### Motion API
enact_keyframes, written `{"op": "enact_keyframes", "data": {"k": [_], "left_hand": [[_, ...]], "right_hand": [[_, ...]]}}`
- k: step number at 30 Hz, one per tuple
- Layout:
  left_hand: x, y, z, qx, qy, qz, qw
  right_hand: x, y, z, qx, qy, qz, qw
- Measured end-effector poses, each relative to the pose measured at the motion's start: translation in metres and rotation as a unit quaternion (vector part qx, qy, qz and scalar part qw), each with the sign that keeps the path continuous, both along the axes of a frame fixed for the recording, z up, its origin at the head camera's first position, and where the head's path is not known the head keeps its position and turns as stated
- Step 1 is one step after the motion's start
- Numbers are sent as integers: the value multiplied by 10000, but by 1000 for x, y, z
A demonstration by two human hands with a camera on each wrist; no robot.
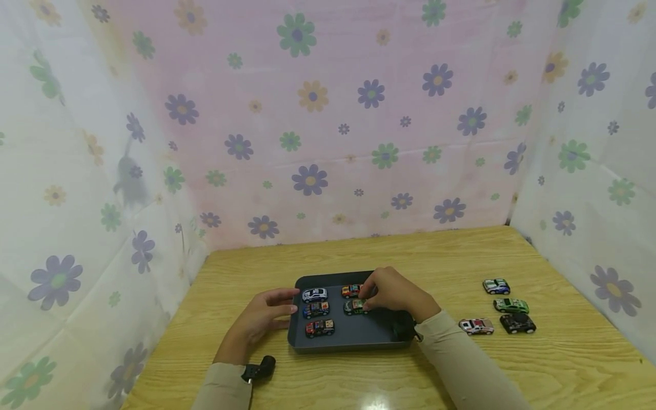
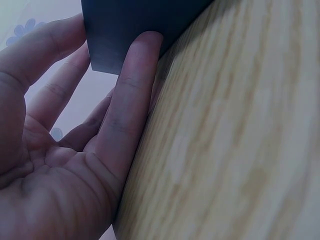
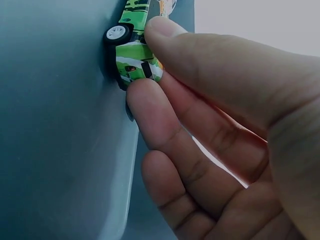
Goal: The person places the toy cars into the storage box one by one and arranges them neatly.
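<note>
A dark grey tray (image 1: 359,336) lies on the wooden table. My right hand (image 1: 397,293) is over it, pinching a green toy car (image 1: 353,307) by its end; in the right wrist view, thumb and fingertips meet the green car (image 3: 135,60), whose white-hubbed wheel is close to the tray floor. Behind it is an orange-red toy car (image 1: 351,291), partly covered by that hand. Along the tray's left side stand a white car (image 1: 315,294), a blue car (image 1: 316,310) and a red car (image 1: 320,328). My left hand (image 1: 258,319) touches the tray's left outer wall (image 2: 135,30) with extended fingers.
On the table to the right of the tray stand a white-blue-green car (image 1: 496,286), a light green car (image 1: 511,306), a black car (image 1: 517,323) and a white-red car (image 1: 476,326). Flower-patterned cloth (image 1: 348,114) encloses the table at the back and both sides.
</note>
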State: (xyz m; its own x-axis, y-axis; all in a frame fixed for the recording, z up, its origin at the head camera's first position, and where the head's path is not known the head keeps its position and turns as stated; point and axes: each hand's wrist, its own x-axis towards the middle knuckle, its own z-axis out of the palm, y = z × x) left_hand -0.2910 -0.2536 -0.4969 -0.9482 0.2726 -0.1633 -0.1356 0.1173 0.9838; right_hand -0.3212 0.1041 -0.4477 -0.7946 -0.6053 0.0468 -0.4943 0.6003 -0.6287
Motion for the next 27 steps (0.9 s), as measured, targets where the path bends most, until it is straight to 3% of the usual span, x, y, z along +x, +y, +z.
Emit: {"op": "enact_keyframes", "data": {"k": [9,19,27], "left_hand": [[0,0,-1,83,-12,43,10000],[1,2,1,21,20,-9,10000],[2,1,2,-8,-7,-6,10000]], "right_hand": [[0,2,0,-10,59,-49,10000],[3,14,15,-1,214,109,9997],[9,40,23,-34,431,137,9990]]}}
